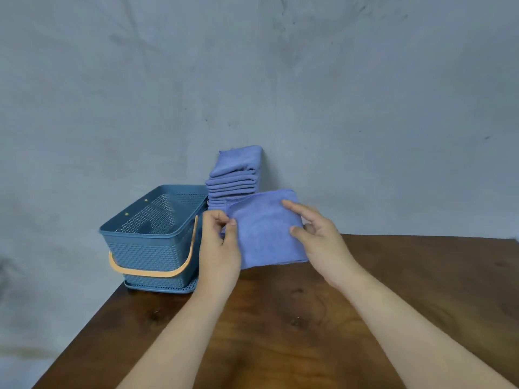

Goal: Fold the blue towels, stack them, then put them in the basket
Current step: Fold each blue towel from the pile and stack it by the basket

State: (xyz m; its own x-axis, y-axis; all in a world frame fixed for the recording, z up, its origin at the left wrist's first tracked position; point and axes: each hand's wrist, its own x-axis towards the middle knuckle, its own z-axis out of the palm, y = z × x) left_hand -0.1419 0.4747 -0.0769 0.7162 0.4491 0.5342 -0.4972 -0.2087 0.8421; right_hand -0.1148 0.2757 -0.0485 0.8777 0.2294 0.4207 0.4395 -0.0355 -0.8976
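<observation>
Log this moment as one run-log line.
step: folding towel | left hand: pinches its left edge | right hand: holds its right edge | stack: behind towel | basket: left of stack

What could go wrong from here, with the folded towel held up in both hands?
1. The left hand and right hand only pinch the folded towel at its side edges, so its layers could sag open before it lands.
2. The stack of towels against the wall is tall and uneven on top; another towel might tip it.
3. The basket sits at the left edge of the table; a nudge while loading could shove it off.
</observation>
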